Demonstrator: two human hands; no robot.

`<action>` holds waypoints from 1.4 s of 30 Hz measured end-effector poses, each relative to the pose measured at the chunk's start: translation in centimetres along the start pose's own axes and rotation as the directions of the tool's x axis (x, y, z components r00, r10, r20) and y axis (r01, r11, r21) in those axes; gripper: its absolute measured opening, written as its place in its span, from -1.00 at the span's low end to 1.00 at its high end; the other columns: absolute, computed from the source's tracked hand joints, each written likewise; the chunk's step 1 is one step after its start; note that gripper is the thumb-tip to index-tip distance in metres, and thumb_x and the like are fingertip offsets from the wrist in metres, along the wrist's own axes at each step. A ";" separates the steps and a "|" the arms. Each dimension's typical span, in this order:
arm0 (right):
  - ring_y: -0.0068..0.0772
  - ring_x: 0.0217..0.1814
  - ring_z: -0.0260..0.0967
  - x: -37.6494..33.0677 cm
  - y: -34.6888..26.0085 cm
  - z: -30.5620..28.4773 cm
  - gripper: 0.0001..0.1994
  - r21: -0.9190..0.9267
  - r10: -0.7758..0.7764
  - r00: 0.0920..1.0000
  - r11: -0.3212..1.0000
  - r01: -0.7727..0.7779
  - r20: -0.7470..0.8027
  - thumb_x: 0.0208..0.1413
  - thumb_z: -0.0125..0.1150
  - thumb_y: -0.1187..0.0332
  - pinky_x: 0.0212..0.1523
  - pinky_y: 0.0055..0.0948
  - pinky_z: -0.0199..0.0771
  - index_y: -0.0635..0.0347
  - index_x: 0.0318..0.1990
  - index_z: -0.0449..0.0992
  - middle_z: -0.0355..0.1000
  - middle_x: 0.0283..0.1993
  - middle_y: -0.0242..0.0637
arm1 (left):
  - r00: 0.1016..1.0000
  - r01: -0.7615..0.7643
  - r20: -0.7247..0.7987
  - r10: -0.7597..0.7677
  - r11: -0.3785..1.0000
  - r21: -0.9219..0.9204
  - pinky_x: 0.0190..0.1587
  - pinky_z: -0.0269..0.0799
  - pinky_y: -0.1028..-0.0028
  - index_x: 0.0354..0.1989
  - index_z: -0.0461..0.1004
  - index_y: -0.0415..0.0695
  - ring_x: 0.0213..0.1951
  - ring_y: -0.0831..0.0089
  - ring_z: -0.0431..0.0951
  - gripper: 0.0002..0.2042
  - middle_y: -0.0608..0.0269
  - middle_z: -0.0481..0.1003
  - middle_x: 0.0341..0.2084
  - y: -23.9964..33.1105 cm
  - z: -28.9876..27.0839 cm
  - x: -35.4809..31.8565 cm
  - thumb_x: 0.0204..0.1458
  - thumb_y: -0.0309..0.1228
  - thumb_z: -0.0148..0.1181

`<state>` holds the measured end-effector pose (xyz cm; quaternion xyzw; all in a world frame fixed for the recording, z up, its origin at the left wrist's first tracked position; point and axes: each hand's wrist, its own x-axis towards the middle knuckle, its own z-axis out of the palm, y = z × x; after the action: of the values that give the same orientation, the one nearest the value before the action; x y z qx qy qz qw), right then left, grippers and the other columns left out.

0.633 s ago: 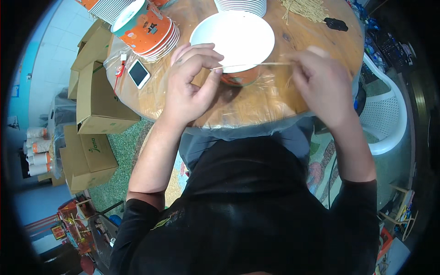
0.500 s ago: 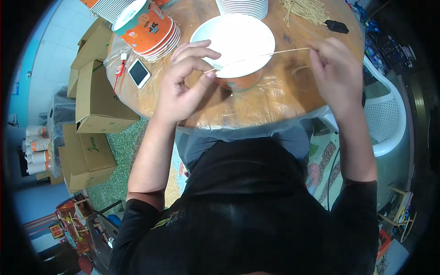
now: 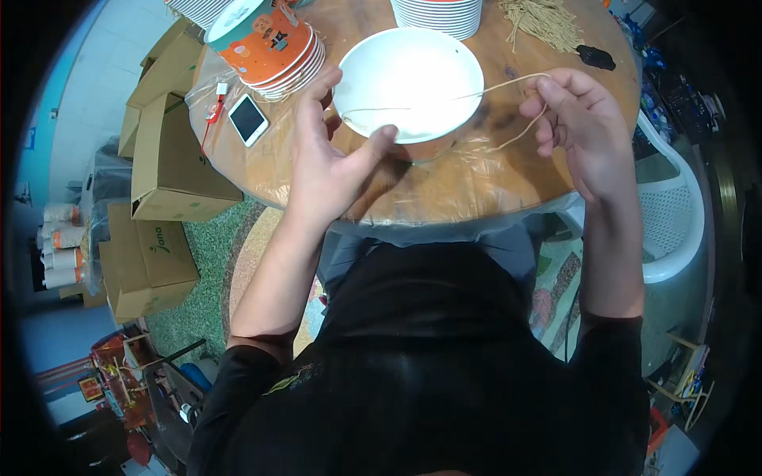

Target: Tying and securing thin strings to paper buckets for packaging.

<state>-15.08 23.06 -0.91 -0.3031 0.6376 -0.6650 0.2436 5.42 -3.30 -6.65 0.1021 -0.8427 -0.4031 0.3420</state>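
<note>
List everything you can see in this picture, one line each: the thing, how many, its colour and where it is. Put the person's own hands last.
round wooden table: one, brown, under clear plastic sheet, top centre.
white paper bowl: one, orange outside, table centre.
thin tan string: one, running from the bowl's rim to the right hand.
stack of orange paper bowls: one, upper left of table.
stack of white bowls: one, top edge.
pile of tan strings: one, top right.
white smartphone: one, table's left edge.
brown cardboard boxes: several, floor at left.
white plastic chair: one, right.
left hand: touching bowl's rim.
right hand: pinching string.
</note>
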 end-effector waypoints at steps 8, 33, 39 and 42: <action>-0.76 -0.42 0.50 0.9 -1.4 -0.9 -0.72 0.168 -0.099 0.987 0.983 0.077 0.125 0.56 0.27 0.22 -0.41 -0.70 0.58 0.27 0.12 0.67 0.66 -0.23 -0.39 | 0.969 0.246 0.033 -0.244 0.946 -0.210 0.01 0.60 0.50 0.33 0.48 -0.32 -0.05 0.50 0.65 -0.58 0.03 0.60 0.10 0.7 -1.4 2.9 0.29 -0.63 0.23; -0.69 -0.42 0.43 -1.3 0.6 0.2 -0.71 0.477 0.007 0.997 0.878 -0.042 0.076 0.63 0.14 0.24 -0.45 -0.67 0.44 0.28 0.16 0.63 0.55 -0.29 -0.43 | 0.977 0.213 -0.022 -0.212 0.976 0.043 0.08 0.61 0.34 0.26 0.50 -0.24 0.00 0.40 0.61 -0.51 0.16 0.57 0.02 3.1 -2.5 0.4 0.15 -0.53 0.46; -0.68 -0.39 0.41 -2.1 1.3 1.3 -0.72 0.666 0.071 0.990 0.733 -0.136 0.125 0.62 0.13 0.25 -0.44 -0.65 0.44 0.26 0.21 0.60 0.53 -0.28 -0.43 | 0.990 0.098 -0.114 -0.081 0.983 0.154 0.09 0.62 0.35 0.24 0.52 -0.23 -0.02 0.38 0.62 -0.58 0.17 0.59 0.00 3.0 -2.9 1.5 0.18 -0.60 0.36; -0.66 -0.40 0.42 -2.3 1.4 2.4 -0.72 0.695 0.090 0.986 0.701 -0.163 0.141 0.61 0.16 0.24 -0.44 -0.64 0.39 0.26 0.18 0.60 0.55 -0.27 -0.44 | 0.945 -0.228 -0.157 0.286 0.923 0.310 -0.01 0.60 0.34 0.09 0.58 -0.27 -0.04 0.30 0.65 -0.67 0.09 0.63 -0.05 4.2 -2.6 1.3 0.14 -0.60 0.41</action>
<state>-11.83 22.93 -2.56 -0.1747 0.3430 -0.8238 0.4161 6.56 -2.68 -1.70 0.0786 -0.8596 -0.2155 0.4565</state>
